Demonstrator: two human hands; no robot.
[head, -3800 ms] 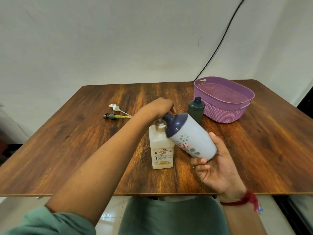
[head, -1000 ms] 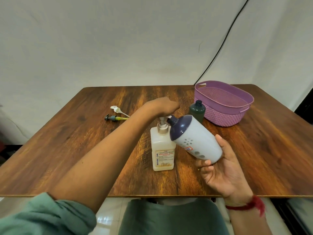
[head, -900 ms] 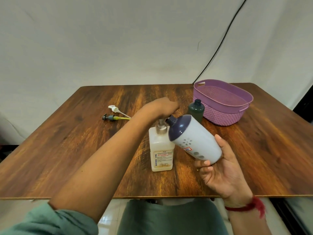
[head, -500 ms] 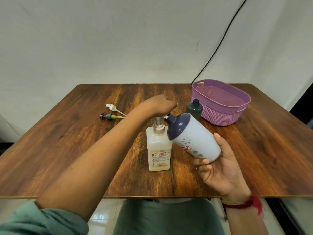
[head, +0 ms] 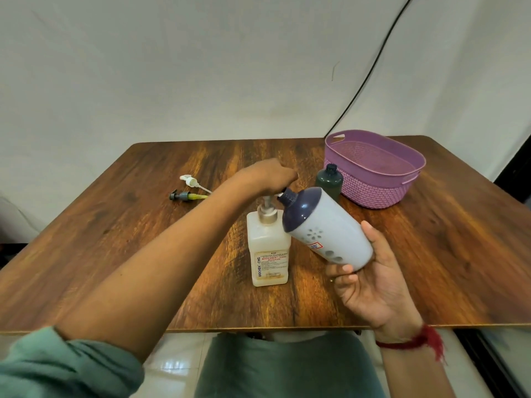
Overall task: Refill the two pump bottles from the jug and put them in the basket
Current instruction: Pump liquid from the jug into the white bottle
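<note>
On table: jug upright.
My left hand: curled over its pump.
My right hand: grips tilted white bottle.

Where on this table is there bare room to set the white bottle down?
Bare wood: the near-left stretch between the jug and the two pump heads; the right side between the basket and the table's near edge. Crowded: the middle, where jug, green bottle and basket stand close and the left hand holds the jug's pump.

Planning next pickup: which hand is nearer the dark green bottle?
Left. The left hand holds the jug pump beside the dark green bottle; the right hand holds the white bottle nearer the person.
</note>
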